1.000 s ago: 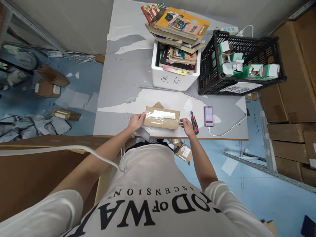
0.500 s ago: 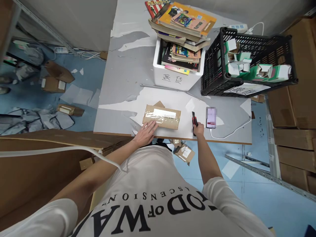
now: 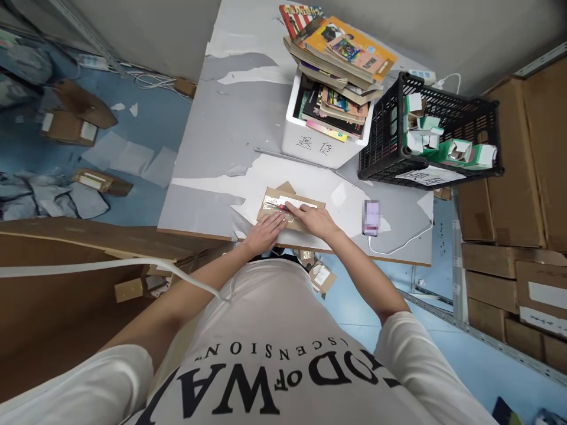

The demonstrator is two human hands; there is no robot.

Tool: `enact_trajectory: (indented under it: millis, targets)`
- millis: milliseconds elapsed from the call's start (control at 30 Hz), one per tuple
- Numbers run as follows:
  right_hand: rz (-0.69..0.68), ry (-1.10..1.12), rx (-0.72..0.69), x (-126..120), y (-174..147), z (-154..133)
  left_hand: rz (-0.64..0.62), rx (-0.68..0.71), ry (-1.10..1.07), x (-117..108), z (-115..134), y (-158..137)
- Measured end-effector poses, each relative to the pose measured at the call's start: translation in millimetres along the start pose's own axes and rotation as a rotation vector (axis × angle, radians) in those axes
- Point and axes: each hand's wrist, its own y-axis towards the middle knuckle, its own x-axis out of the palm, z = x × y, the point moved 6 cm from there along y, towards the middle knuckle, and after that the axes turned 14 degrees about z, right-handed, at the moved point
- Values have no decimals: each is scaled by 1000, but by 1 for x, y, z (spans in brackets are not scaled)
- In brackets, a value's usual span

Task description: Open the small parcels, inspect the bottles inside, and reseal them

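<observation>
A brown cardboard parcel [image 3: 271, 199] with a white label and shiny clear tape lies flat near the table's front edge. My left hand [image 3: 267, 232] rests on its near left edge, fingers stretched out. Above the parcel's middle, my right hand [image 3: 315, 219] is closed round a black and red utility knife [image 3: 282, 206], its tip pointing left over the taped top. Whether the blade touches the tape, I cannot tell. Most of the knife's handle and the parcel's right part are hidden under my right hand.
A charging phone [image 3: 371, 217] lies on the table [image 3: 199, 206] to the right. Behind stand a white box [image 3: 310, 144] heaped with books [image 3: 349, 50] and a black crate [image 3: 385, 159] of green-white cartons. Cardboard boxes [image 3: 491, 260] are stacked at right; a large open carton is at left.
My right hand has carried the utility knife from beside the phone leftward onto the parcel. My left hand has stayed on the parcel's edge. The view has shifted slightly.
</observation>
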Motion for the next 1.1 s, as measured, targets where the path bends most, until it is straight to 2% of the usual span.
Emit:
enact_trajectory:
  millis: [167,300,500,567,733,933,1100]
  targets:
    - [-95,-139,-65,0,13,-7,31,-1,-13,0,0,-1]
    - [-110,-178,-52,-7,13,-14,44,10,-31,0,0,-1]
    - [-93,-206,-51,-15,15,-39,52,-2,-38,2,-4,-2]
    - [-103,-218,-38,-14,16,-38,40,0,-36,3,-4,-2]
    - [-159,-200,-38,-9,-6,-1,30,-11,-41,2,-2,-4]
    - [-217,-277,130,-6,-83,73,21,-32,-40,3,-1,-2]
    - [-182,-267,178,0,-111,89,-21,-16,-15,4,1,2]
